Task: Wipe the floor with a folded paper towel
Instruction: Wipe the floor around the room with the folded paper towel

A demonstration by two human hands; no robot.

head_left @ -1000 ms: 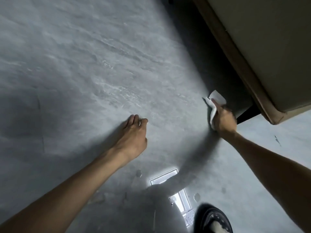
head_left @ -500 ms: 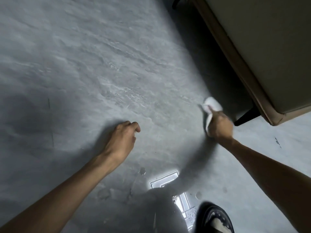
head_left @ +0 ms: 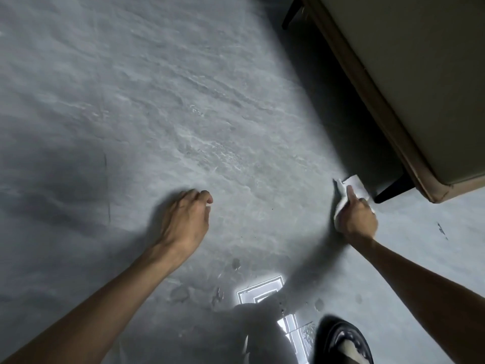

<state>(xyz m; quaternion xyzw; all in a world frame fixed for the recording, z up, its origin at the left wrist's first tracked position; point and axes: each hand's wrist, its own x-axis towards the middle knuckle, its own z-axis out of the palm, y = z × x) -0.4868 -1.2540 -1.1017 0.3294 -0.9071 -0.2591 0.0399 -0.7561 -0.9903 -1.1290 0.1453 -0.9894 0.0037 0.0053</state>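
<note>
Right hand (head_left: 358,219): grip curled round white paper towel (head_left: 354,183), pressing it on grey floor (head_left: 183,114) near furniture leg (head_left: 391,191).
Left hand (head_left: 183,222): grip curled, holding nothing.

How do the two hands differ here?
The right hand grips a white paper towel on the floor; the left hand holds nothing, its fingers curled. The right hand is close to a dark furniture leg; the left hand is over bare floor. Both reach forward on bare arms.

Two hands are counted, left hand (head_left: 183,222) and right hand (head_left: 358,220); one paper towel (head_left: 354,183), one shoe (head_left: 343,342), one upholstered seat (head_left: 420,74), two seat legs (head_left: 391,191) (head_left: 290,14).
</note>
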